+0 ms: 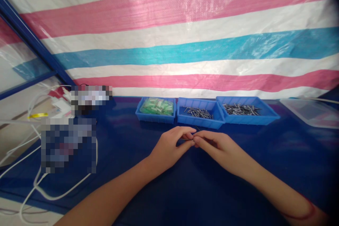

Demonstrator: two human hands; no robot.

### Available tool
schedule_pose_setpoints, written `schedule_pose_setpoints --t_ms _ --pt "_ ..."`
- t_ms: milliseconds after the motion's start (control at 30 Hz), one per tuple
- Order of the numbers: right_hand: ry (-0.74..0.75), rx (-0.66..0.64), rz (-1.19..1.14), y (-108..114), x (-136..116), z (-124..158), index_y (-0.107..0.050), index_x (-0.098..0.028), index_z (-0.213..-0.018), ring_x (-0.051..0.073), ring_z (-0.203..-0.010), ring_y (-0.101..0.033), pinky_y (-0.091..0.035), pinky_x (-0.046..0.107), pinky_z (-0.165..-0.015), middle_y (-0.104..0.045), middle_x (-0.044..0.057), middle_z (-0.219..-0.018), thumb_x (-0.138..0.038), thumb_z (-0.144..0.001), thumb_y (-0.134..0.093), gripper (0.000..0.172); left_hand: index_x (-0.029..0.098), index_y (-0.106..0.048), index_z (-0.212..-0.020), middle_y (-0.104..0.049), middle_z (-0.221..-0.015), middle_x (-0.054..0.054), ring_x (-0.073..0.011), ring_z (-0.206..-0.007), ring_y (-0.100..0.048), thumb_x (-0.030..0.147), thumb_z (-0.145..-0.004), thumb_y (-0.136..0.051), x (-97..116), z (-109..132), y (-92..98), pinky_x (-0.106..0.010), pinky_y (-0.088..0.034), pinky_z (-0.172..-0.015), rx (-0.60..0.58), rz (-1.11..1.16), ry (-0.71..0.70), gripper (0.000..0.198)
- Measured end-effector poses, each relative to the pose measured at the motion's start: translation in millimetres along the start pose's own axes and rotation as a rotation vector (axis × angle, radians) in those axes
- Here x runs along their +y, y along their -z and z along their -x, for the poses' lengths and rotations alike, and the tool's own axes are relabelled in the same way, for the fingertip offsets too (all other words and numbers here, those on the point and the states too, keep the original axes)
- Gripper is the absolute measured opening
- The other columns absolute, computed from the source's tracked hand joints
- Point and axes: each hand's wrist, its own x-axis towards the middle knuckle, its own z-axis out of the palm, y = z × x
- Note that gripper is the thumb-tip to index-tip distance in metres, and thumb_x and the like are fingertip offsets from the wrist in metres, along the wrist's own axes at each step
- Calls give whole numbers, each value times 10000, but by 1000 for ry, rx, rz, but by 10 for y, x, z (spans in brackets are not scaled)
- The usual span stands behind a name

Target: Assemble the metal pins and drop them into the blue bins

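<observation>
My left hand (171,146) and my right hand (217,148) meet fingertip to fingertip over the dark blue table (185,190), just in front of the middle bin. Both pinch a small thin dark part (192,140) between thumb and fingers; it is too small to name. Behind them stand three blue bins in a row: the left bin (156,110) holds pale green pieces, the middle bin (199,113) holds thin metal pins, and the right bin (246,110) holds more metal pins.
White cables (39,183) loop over the table's left side beside blurred-out items. A clear plastic tray (309,113) sits at the far right. A pink, white and blue striped sheet (185,42) hangs right behind the bins.
</observation>
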Motion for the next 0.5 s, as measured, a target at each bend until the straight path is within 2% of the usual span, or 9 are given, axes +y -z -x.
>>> schedule_pose_setpoints --t_ms 133,200,333,500 --pt "-114 -91 -245 -28 1 -3 -601 -172 -750 101 -498 -420 -297 239 -473 -459 -31 -549 -492 -905 -439 391 189 -619 -1075 -679 -965 -36 -151 -863 -639 223 -827 -636 16 18 -1 -267 -502 -813 14 156 79 251" --pt "-187 -135 -378 -53 5 1 -566 -166 -740 79 -446 -346 -247 233 -443 -385 -58 -509 -530 -893 -442 414 181 -606 -1083 -675 -969 -44 -152 -866 -639 211 -817 -640 30 23 -12 -274 -501 -820 16 275 127 270" --pt "-220 -146 -555 -112 8 9 -521 -167 -764 63 -452 -339 -236 226 -444 -408 -62 -552 -545 -843 -532 387 157 -557 -1113 -643 -988 -56 -141 -836 -626 239 -787 -670 60 10 -26 -257 -497 -766 83 504 240 355" --pt "-198 -130 -602 -154 15 -7 -519 -166 -812 59 -456 -338 -242 225 -443 -407 -64 -565 -534 -831 -564 372 123 -615 -832 -613 -767 -10 -109 -718 -565 282 -806 -652 78 -16 -13 -220 -447 -693 73 497 336 165"
